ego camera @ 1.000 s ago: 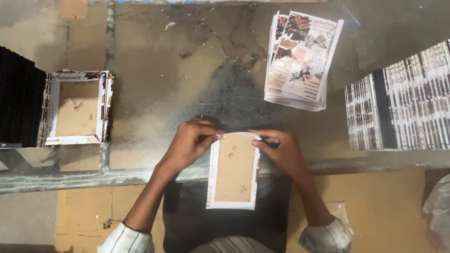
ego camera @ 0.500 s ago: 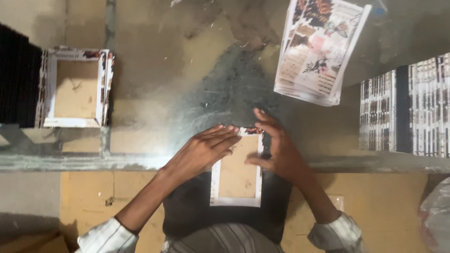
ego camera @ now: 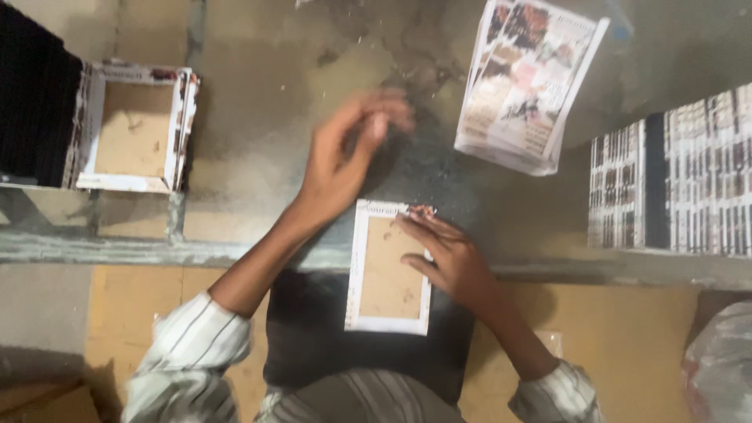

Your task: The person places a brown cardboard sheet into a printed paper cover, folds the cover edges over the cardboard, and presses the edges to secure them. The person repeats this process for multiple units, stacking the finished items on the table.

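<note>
A brown cardboard panel with a white printed paper border (ego camera: 385, 274) lies on a dark sheet at the table's near edge. My right hand (ego camera: 445, 254) rests on its upper right side, fingers pressing the border flat. My left hand (ego camera: 345, 153) is lifted above the grey table (ego camera: 266, 102), blurred, fingers loosely spread and holding nothing, up and left of the panel.
A stack of finished wrapped panels (ego camera: 133, 129) sits at the left beside a black stack (ego camera: 35, 110). Loose printed paper sheets (ego camera: 529, 82) lie at the upper right. Striped printed stacks (ego camera: 674, 176) fill the right edge. A plastic bag (ego camera: 717, 364) is at the lower right.
My left hand lifted off the panel and swung up and to the left over the table. My right hand stayed on the panel's top right edge.
</note>
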